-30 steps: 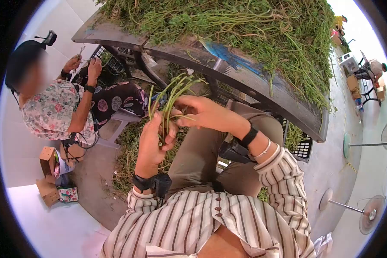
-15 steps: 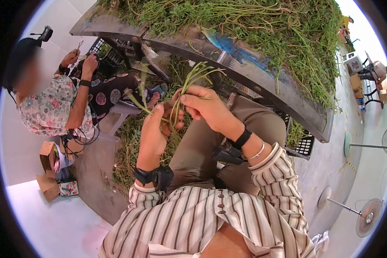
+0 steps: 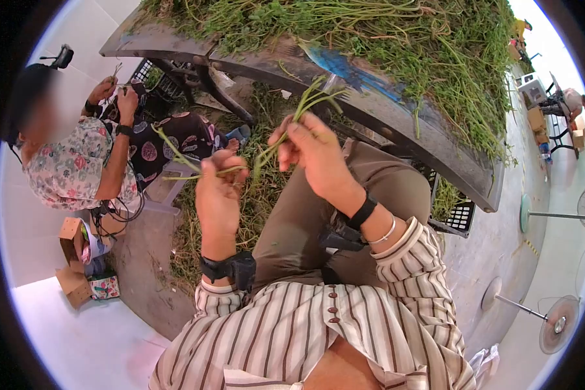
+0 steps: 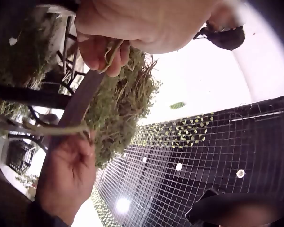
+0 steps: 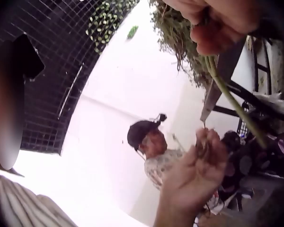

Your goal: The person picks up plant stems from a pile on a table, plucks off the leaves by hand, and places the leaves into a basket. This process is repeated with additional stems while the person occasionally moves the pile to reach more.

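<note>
Left hand (image 3: 218,196) pinches stems (image 3: 183,158); right hand (image 3: 317,155) pinches sprig (image 3: 307,102); apart, likely keeping pieces separate; heap (image 3: 383,39) within reach.

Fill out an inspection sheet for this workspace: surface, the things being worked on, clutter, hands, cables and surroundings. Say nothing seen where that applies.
Surface: dark table, piled with a heap of greens; a blue patch shows near its front edge.
Job's things: green stems in the right hand; more stems in the left.
Clutter: loose greens on the floor; open cardboard boxes at the left.
Hands: right hand and left hand are raised apart, each gripping stems.
Cables: dark cable beside the seated person.
Surroundings: black crate below the table's right end; standing fan at the right.
</note>
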`<control>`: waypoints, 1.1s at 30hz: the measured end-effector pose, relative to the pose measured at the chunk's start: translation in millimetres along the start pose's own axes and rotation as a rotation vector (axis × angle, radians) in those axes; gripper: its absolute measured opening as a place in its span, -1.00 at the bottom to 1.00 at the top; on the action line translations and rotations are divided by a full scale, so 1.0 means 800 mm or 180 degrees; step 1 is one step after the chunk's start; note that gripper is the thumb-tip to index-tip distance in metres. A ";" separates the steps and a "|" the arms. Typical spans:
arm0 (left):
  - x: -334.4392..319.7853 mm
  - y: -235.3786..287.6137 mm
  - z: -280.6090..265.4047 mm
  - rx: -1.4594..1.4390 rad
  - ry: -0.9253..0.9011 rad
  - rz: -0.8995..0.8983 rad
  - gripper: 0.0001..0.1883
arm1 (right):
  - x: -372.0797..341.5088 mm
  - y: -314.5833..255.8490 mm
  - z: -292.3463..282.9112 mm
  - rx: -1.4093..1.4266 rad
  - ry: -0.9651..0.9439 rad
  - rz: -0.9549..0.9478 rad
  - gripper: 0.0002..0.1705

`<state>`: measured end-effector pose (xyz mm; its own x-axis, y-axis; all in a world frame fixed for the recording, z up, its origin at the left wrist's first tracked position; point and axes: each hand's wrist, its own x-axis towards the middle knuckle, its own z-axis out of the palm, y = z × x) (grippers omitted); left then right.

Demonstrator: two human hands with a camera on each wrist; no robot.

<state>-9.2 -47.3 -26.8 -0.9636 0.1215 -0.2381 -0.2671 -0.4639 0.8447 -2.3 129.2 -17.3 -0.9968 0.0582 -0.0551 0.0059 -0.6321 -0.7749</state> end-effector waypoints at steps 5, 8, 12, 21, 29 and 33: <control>0.015 0.005 -0.053 -0.0134 0.0310 0.0388 -0.63 | 0.008 -0.037 -0.021 -0.0255 0.0177 -0.0347 -0.82; 0.008 0.006 -0.031 0.0767 -0.0049 0.0377 -0.63 | 0.005 -0.022 -0.014 -0.0388 0.0055 0.0044 -0.80; -0.006 -0.004 0.029 0.1399 -0.0325 0.0556 -0.55 | 0.002 -0.010 -0.008 -0.0521 -0.0281 0.0074 -0.78; -0.005 -0.022 0.043 0.2878 -0.0703 0.1278 -0.74 | -0.002 -0.003 -0.002 -0.0707 -0.0283 0.0174 -0.81; 0.001 -0.004 0.033 0.1644 0.0179 0.0861 -0.75 | -0.006 -0.012 0.004 -0.1106 -0.0228 0.0178 -0.85; 0.002 -0.004 0.025 0.1475 0.0727 0.0568 -0.79 | -0.016 -0.018 0.007 -0.1081 -0.0086 -0.0022 -0.87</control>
<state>-10.0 -28.2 -20.2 -0.9819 -0.1415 -0.1262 -0.1249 -0.0183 0.9920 10.2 133.5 -1.8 -0.9986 0.0381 -0.0359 0.0210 -0.3379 -0.9409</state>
